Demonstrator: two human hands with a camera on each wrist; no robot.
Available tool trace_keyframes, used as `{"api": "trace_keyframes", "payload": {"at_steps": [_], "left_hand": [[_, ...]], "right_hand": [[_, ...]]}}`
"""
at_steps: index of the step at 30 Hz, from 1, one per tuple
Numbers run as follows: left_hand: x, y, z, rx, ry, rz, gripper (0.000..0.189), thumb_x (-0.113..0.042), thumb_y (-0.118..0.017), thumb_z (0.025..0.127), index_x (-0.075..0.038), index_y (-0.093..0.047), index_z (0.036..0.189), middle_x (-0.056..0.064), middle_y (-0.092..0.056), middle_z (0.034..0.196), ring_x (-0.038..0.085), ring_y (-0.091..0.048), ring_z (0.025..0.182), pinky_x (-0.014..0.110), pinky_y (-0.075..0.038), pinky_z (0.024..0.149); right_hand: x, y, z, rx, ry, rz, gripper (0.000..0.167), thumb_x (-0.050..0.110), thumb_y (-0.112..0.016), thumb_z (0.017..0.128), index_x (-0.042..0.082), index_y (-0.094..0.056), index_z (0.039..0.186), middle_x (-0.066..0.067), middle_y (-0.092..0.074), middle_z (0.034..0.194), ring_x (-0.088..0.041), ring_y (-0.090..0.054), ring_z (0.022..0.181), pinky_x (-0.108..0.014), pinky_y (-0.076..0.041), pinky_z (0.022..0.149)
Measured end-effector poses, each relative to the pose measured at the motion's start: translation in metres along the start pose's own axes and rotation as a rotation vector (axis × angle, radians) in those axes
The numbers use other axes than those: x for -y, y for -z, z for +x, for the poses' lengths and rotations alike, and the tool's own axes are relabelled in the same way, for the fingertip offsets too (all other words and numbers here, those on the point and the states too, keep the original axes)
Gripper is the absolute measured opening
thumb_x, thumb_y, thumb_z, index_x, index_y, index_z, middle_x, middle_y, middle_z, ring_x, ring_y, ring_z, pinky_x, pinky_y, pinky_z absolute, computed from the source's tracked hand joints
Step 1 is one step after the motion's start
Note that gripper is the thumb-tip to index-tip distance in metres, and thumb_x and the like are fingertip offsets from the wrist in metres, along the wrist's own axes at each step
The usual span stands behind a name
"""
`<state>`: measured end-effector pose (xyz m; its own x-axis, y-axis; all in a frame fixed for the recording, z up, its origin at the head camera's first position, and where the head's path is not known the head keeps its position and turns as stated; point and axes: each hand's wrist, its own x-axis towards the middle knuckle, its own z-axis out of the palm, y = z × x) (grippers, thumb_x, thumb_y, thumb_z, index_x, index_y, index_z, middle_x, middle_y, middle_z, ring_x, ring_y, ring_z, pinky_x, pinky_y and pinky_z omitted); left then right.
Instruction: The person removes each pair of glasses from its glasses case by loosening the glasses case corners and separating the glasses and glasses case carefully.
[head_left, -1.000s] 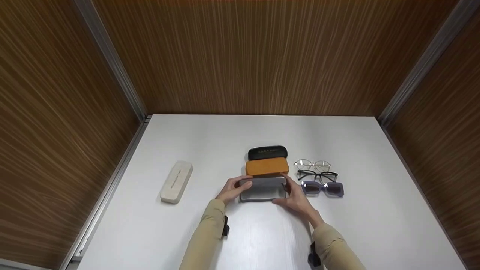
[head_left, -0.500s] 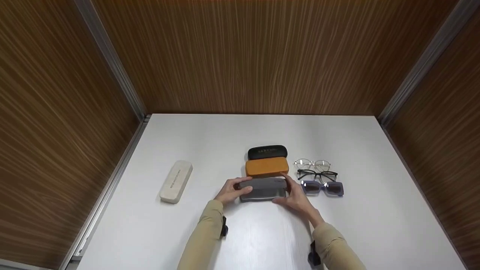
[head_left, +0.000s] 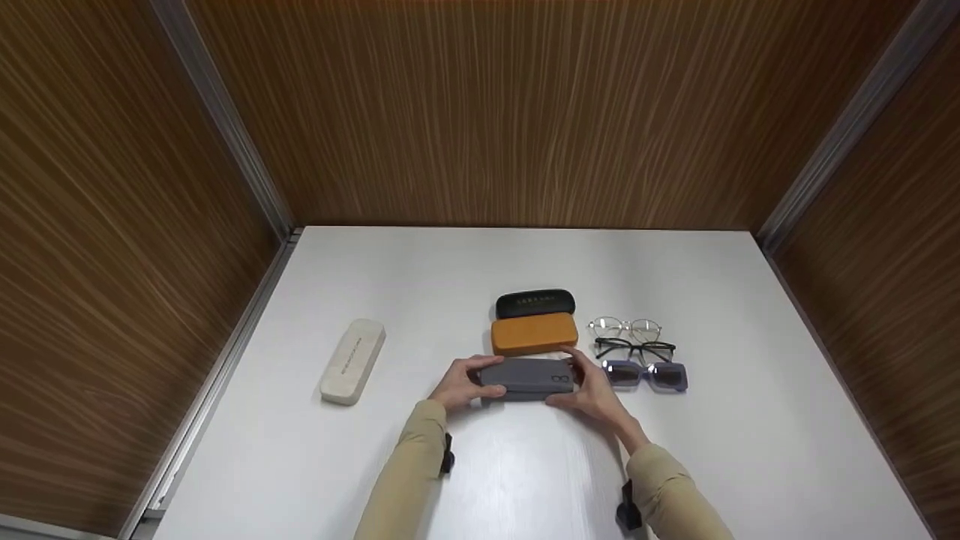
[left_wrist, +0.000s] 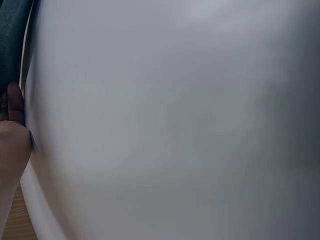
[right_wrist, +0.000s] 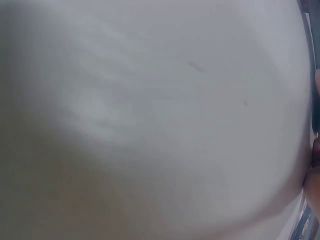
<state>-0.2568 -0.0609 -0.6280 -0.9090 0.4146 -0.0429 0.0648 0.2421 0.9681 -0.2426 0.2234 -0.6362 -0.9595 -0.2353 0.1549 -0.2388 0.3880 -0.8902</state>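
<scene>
Gray spectacle case point(head_left: 521, 373) newly closed: its lid has come down, so closing it looks finished.
Your left hand point(head_left: 456, 385) pinches its left end, your right hand point(head_left: 598, 395) its right, just near of the orange case point(head_left: 535, 334); white table point(head_left: 517, 480) beneath, wood-grain panels point(head_left: 480, 112) left, far and right.

A person wears long beige sleeves point(head_left: 401, 480), creased near the cuffs point(head_left: 429, 416); a small black device point(head_left: 628, 508) shows at each sleeve's inner edge. Both hands point(head_left: 596, 394) are bare.
</scene>
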Motion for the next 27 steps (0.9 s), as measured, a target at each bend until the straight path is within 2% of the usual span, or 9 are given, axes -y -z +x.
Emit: {"api": "trace_keyframes", "payload": {"at_steps": [3,8,14,17,24,27], "left_hand": [[0.000,-0.001,0.000,-0.002,0.001,-0.010,0.058,-0.014,-0.084,0.082,-0.011,-0.064,0.136,0.012,-0.059,0.143,0.032,-0.049,0.139,0.047,-0.030,0.124],[0.000,-0.002,0.001,-0.002,-0.025,-0.011,0.058,-0.011,-0.084,0.081,-0.010,-0.064,0.136,0.014,-0.059,0.143,0.032,-0.049,0.138,0.047,-0.030,0.124],[0.000,-0.002,0.000,0.018,-0.053,0.015,0.063,-0.010,-0.082,0.083,-0.007,-0.058,0.141,0.017,-0.056,0.146,0.034,-0.049,0.138,0.047,-0.033,0.121],[0.000,-0.003,0.000,0.020,-0.051,0.018,0.065,-0.010,-0.081,0.085,-0.005,-0.054,0.145,0.019,-0.052,0.149,0.035,-0.048,0.138,0.048,-0.035,0.120],[-0.002,-0.009,-0.001,-0.008,0.010,-0.019,0.072,-0.011,-0.080,0.086,-0.008,-0.047,0.150,0.018,-0.049,0.152,0.034,-0.049,0.136,0.050,-0.036,0.119],[-0.001,-0.011,0.000,-0.030,0.007,-0.014,0.074,-0.010,-0.081,0.085,-0.006,-0.045,0.150,0.019,-0.048,0.152,0.035,-0.049,0.136,0.050,-0.037,0.119]], "right_hand": [[0.001,0.000,-0.001,0.007,-0.008,-0.011,0.095,0.007,-0.095,0.064,0.001,-0.047,0.146,-0.019,-0.068,0.115,-0.015,-0.060,0.096,-0.018,-0.050,0.084],[0.002,0.000,-0.002,-0.004,-0.037,-0.069,0.090,0.012,-0.095,0.064,0.003,-0.052,0.144,-0.014,-0.068,0.118,-0.018,-0.061,0.105,-0.019,-0.049,0.095],[0.000,-0.002,-0.003,-0.025,-0.046,-0.098,0.083,0.013,-0.095,0.065,0.003,-0.058,0.138,-0.014,-0.067,0.124,-0.022,-0.061,0.113,-0.021,-0.048,0.102],[0.001,-0.002,-0.004,-0.018,-0.046,-0.097,0.081,0.014,-0.094,0.066,0.003,-0.058,0.137,-0.015,-0.065,0.126,-0.026,-0.060,0.116,-0.026,-0.047,0.107],[0.002,0.001,-0.003,-0.002,-0.064,-0.120,0.078,0.020,-0.092,0.071,0.005,-0.057,0.139,-0.016,-0.063,0.132,-0.032,-0.058,0.124,-0.046,-0.041,0.114],[0.001,0.001,-0.002,-0.010,-0.065,-0.122,0.075,0.022,-0.090,0.074,0.005,-0.057,0.139,-0.017,-0.062,0.133,-0.034,-0.056,0.126,-0.049,-0.039,0.115]]}}
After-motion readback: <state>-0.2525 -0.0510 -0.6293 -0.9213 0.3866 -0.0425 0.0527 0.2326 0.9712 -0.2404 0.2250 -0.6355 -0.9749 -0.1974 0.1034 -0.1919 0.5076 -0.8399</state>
